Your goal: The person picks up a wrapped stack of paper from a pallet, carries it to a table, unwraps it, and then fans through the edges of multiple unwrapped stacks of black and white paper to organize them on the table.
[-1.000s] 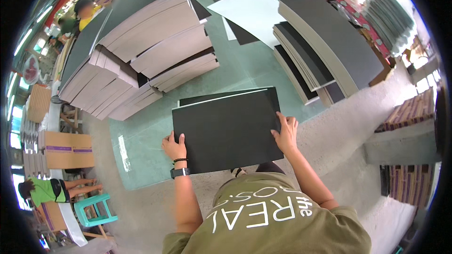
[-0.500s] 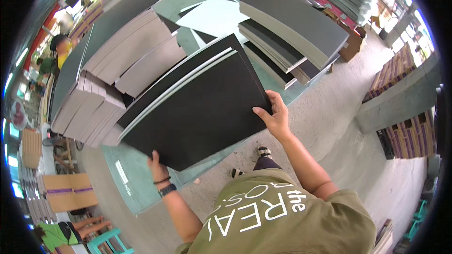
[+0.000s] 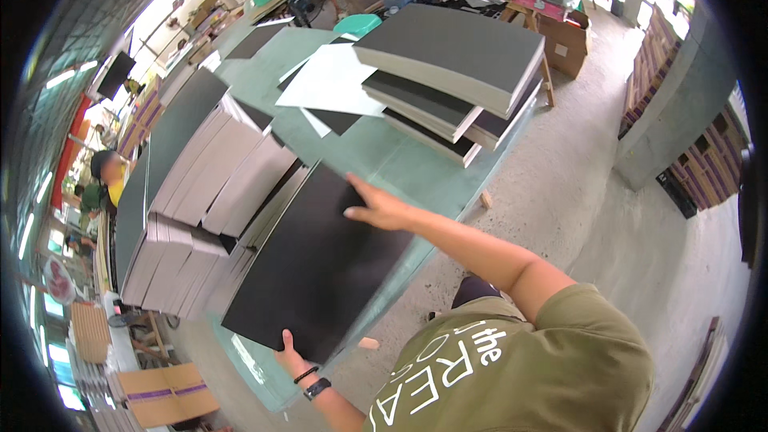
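Note:
A wide black board (image 3: 308, 264) slants across the near part of the table, between my two hands. My left hand (image 3: 291, 354) grips its near edge, thumb on top and fingers hidden beneath. At the far right edge, my right hand (image 3: 374, 206) holds it with thumb and fingers apart on the border. Any sheets under the black face are hidden. Close beside the board's left edge stand tall stacks of pale-edged boards (image 3: 228, 168). Their light cut sides face me.
The green table (image 3: 360, 142) carries more black-topped stacks (image 3: 456, 48) at the far right. White sheets (image 3: 332, 80) lie on dark ones in the middle. A concrete pillar (image 3: 672, 112) rises at right. A flattened cardboard box (image 3: 168, 394) is at lower left.
The black board has come down from a raised tilt to beside the left stacks, turned more lengthwise. My right hand moved left with it. Pale layers seen behind it before are now hidden.

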Demonstrator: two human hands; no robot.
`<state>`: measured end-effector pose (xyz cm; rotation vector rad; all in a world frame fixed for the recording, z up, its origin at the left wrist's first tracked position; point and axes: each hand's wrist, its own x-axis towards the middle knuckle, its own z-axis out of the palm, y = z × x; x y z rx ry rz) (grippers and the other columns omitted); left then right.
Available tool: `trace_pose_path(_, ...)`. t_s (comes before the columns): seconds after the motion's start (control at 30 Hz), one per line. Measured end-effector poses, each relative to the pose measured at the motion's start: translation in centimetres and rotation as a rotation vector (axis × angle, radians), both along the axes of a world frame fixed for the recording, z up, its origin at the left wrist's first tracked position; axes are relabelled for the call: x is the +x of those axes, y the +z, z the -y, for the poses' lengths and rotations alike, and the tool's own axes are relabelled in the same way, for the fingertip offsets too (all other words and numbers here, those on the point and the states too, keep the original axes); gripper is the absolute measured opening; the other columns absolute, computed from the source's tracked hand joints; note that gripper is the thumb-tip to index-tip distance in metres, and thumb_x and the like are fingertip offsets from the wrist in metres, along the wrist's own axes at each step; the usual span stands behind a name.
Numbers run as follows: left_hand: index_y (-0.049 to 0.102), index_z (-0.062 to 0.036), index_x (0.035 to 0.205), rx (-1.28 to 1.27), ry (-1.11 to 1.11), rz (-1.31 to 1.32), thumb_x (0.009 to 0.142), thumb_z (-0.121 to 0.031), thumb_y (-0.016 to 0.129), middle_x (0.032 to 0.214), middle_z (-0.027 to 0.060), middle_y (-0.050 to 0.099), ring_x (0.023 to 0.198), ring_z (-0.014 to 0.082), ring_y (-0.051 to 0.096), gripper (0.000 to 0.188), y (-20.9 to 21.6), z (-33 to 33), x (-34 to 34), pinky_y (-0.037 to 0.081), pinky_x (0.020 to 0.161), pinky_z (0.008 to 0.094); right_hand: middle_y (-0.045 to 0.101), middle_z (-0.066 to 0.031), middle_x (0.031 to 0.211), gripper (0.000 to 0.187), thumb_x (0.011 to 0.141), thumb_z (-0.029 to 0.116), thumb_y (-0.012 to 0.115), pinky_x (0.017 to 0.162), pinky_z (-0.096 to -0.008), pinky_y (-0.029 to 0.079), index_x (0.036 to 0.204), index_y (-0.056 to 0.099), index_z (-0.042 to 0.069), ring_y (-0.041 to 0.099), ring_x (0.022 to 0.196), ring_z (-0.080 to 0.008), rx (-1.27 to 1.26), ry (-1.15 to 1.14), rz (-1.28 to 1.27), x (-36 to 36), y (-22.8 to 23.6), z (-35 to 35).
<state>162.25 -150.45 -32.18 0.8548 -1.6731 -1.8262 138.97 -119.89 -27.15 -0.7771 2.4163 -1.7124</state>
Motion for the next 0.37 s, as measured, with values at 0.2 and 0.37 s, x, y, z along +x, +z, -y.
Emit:
trace_pose_path(0.2,0.054,0.0106,0.112,-0.295,0.07,0.827,0.063,-0.051,0.076,0.107,0.0213,0.06,0.098,0.0317,0.056,0.083,-5.1,4.1,2.6,0.043,0.089,0.0371,0.054,-0.0175,0.116,0.039,0.083,0.019,0.061,0.088,-0.0361,0.046,0.117,0.052,0.002,0.056,0.101,-0.0269,-0.143,0.175,-0.155,2.8,6.8,-8.7)
trace_pose_path(0.37,0.048,-0.0016,0.125,-1.279,0.463,0.812,0.063,-0.06,0.071,0.121,0.023,0.047,0.118,0.0389,0.039,0.088,-3.2,1.0,-3.4,0.03,0.099,0.0497,0.065,-0.0115,0.082,0.025,0.087,0.026,0.058,0.076,-0.0404,0.053,0.093,0.066,0.003,0.064,0.085,-0.0246,-0.745,-0.494,-0.116,-1.1,7.1,-25.3)
